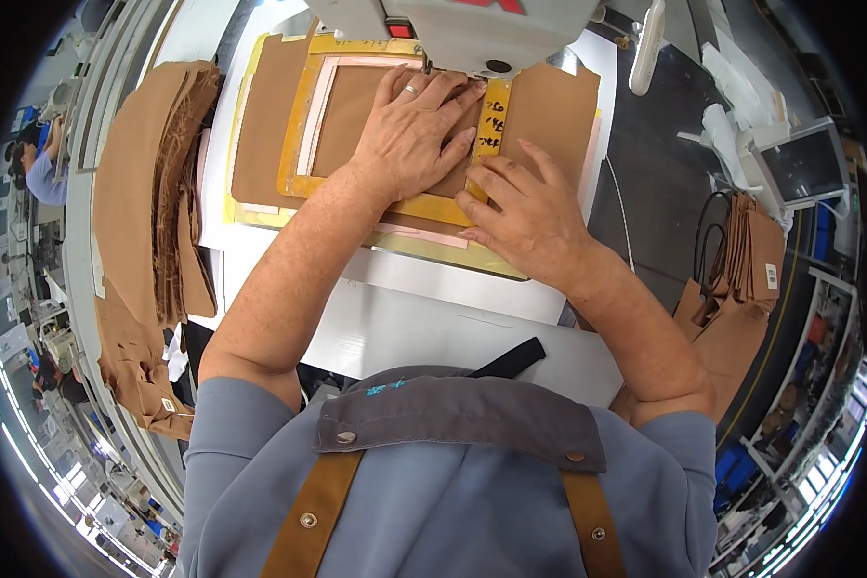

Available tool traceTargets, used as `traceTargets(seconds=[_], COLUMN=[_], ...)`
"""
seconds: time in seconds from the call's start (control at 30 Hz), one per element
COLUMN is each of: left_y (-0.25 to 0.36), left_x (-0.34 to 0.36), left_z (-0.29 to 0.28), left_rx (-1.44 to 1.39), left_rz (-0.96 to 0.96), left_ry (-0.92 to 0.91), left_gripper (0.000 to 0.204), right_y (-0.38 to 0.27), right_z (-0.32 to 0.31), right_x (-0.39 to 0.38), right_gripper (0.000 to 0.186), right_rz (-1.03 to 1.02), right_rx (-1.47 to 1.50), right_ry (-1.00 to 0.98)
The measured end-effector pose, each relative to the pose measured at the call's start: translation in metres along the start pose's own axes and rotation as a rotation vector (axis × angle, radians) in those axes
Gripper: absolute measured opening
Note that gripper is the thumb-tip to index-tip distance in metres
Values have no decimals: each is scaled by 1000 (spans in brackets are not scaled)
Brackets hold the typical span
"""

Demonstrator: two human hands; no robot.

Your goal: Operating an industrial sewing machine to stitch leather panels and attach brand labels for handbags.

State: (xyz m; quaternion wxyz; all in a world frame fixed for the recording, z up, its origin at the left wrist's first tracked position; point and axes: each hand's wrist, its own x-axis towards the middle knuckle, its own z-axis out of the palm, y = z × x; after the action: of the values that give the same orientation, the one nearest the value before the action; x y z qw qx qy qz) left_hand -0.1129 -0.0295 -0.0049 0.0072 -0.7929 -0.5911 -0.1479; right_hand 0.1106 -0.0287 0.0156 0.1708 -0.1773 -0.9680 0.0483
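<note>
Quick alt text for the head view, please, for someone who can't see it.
A person's left hand lies spread over brown cloth inside a yellow frame, and the right hand touches the frame's right side, in front of a pale sewing machine. A stack of brown pieces sits at left.

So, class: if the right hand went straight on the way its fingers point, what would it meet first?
Most likely the left hand, just ahead toward the upper left. The right hand has fingers over one side of the yellow frame; exact heights are hard to judge here.
</note>
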Motion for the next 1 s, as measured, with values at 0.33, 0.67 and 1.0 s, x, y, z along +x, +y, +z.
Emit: traceTargets(seconds=[0.33, 0.67, 1.0], left_y=[-9, -5, -5], left_x=[-9, -6, -3], left_z=[-9, -9, -8], left_rx=[-53, -59, -94], left_rz=[93, 77, 64], left_ry=[14, -22, -52], left_gripper=[41, 42, 49], right_y=[-1, 4, 5], right_z=[7, 10, 7], right_x=[-2, -3, 0], right_gripper=[34, 38, 45], right_rz=[42, 11, 19], right_rx=[57, 59, 23], right_ry=[55, 55, -11])
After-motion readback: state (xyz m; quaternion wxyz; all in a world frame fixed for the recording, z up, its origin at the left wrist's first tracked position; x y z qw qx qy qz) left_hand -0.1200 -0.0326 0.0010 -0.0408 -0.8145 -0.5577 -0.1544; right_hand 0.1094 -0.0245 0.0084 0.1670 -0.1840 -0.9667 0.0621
